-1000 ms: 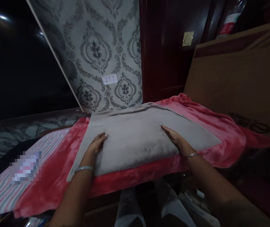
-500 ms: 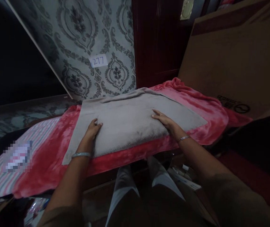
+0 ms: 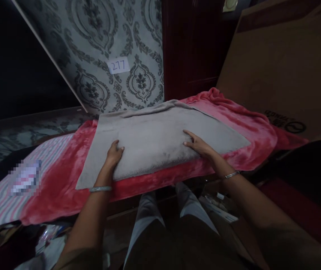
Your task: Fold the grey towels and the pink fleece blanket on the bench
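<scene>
A grey plush cloth (image 3: 149,138) lies spread over a red and pink fleece blanket (image 3: 56,183). Its far edge is rumpled, and darker smudges mark the front right part. My left hand (image 3: 114,153) rests at the left part of the grey cloth, thumb and fingers apart, holding nothing. On the right part, my right hand (image 3: 198,144) lies with thumb and index finger spread, also with nothing in it. The undersides of both hands are hidden. A bracelet sits on each wrist.
Striped fabric (image 3: 5,195) with a pixelated patch lies at the left. A large cardboard box (image 3: 284,71) stands at the right back. Behind are patterned wallpaper with a paper label (image 3: 119,65) reading 277 and a dark red door (image 3: 191,45). Assorted items lie below the front edge.
The view has shifted slightly. My right hand's thumb and index finger are spread wider than before. The grey cloth keeps much the same shape.
</scene>
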A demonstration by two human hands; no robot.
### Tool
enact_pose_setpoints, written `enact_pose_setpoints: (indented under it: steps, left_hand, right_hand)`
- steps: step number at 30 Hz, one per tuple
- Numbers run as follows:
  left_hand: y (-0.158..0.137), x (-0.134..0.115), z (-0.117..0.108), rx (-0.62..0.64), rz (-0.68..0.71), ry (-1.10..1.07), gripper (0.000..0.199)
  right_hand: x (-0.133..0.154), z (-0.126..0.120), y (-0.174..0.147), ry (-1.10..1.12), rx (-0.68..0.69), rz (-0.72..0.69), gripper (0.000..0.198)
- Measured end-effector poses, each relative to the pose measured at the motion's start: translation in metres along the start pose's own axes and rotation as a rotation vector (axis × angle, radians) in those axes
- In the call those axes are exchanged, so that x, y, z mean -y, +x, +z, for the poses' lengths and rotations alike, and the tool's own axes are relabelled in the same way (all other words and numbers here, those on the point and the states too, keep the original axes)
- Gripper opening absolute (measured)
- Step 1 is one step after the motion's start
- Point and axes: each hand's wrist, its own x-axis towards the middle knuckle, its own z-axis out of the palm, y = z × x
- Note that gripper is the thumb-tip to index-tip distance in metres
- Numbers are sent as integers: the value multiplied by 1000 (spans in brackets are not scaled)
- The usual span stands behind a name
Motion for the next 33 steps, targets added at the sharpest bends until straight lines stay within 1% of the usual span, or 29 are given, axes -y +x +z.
enact_pose_setpoints:
  steps: [5, 8, 10, 12, 15, 18, 21, 24, 27, 30, 33]
  left_hand:
    - [-12, 2, -4, -4, -16, -42, 60]
    - [-27, 4, -14, 41, -82, -100, 71]
    - [-41, 7, -20, 60, -100, -69, 80]
    - [-56, 11, -23, 58, -61, 9, 84]
    - [-71, 16, -20, 9, 45, 46, 74]
    - [-74, 17, -17, 19, 106, -57, 60]
    - [-74, 12, -19, 97, 93, -185, 52]
    - [-77, 9, -24, 124, 26, -277, 51]
    - [-85, 13, -27, 69, -3, -340, 53]
    - [-98, 21, -27, -84, 19, -379, 49]
    - [-116, 27, -26, -199, 37, -311, 46]
  right_hand:
    - [-7, 0, -10, 28, -47, 31, 75]
    - [-6, -1, -26, 44, -45, 86, 80]
    - [-6, 0, -39, 4, -73, 73, 83]
    - [-9, 6, -50, -67, -159, 36, 82]
    - [-16, 18, -56, -157, -325, 15, 70]
    - [-23, 27, -51, -185, -424, -21, 55]
    - [-27, 30, -44, -168, -457, -71, 43]
    - [-30, 30, -45, -127, -507, -90, 38]
    - [-31, 29, -58, -87, -584, -131, 37]
    - [-33, 26, -76, -125, -646, -246, 33]
    - [-35, 22, -91, -237, -669, -342, 29]
